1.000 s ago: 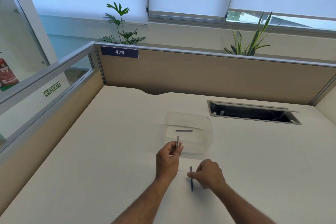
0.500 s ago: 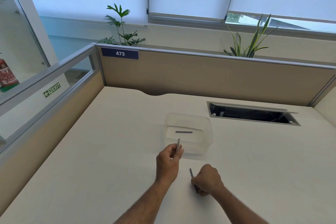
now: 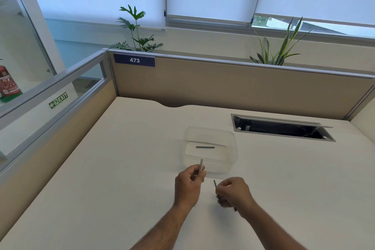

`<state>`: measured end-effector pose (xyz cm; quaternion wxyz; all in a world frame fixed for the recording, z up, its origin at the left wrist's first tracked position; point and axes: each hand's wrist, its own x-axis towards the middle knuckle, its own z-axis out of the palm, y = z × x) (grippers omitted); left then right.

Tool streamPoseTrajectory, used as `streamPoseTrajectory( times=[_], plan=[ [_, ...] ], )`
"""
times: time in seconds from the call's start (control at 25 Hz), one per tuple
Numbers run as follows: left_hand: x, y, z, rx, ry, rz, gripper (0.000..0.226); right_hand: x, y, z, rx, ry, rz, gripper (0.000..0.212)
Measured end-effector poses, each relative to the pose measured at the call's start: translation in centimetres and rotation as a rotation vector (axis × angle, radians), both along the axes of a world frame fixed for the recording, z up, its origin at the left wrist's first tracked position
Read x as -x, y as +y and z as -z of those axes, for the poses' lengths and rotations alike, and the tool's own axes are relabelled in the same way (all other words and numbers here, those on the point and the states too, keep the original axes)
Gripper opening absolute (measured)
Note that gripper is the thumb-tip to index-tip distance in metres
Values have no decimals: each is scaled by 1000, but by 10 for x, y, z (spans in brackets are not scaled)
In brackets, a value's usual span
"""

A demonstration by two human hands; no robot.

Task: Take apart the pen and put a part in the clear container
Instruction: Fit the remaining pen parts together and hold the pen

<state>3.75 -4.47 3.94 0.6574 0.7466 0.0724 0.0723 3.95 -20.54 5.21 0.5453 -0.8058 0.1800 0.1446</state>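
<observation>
A clear container (image 3: pixel 231 156) stands on the desk just beyond my hands, and a thin dark pen part (image 3: pixel 205 147) lies flat inside it. My left hand (image 3: pixel 188 185) pinches a short white pen barrel (image 3: pixel 200 165) that points up toward the container's near wall. My right hand (image 3: pixel 233 192) grips a thin dark pen piece (image 3: pixel 215 183), whose top end sticks out above the fingers; the lower end shows below the palm.
A beige desk (image 3: pixel 121 168) is walled by partitions at the back and left. A rectangular open cable hatch (image 3: pixel 282 128) sits in the desk to the right of the container. Plants stand behind the back partition.
My right hand has lifted the thin dark piece off the desk and closed around it. My left hand has kept the white barrel by the container.
</observation>
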Motion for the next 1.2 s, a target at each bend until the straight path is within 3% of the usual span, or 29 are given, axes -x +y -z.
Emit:
streamPoseTrajectory(
  times=[0.16,0.44,0.6,0.76,1.2],
  plan=[
    [-1,-1,0,-6,-11,11,23,-7,-3,-16,-264,-86,51,17],
    [-1,-7,-1,-18,-42,42,32,-14,7,-54,-488,-437,144,11],
    [-1,-11,-1,-42,-50,65,36,-13,16,-61,-452,-538,108,11],
    [0,-13,0,-53,-56,67,20,-12,21,-60,-422,-543,74,12],
    [0,-12,-1,-71,-90,64,22,-17,19,-57,-356,-570,32,13]
  ],
)
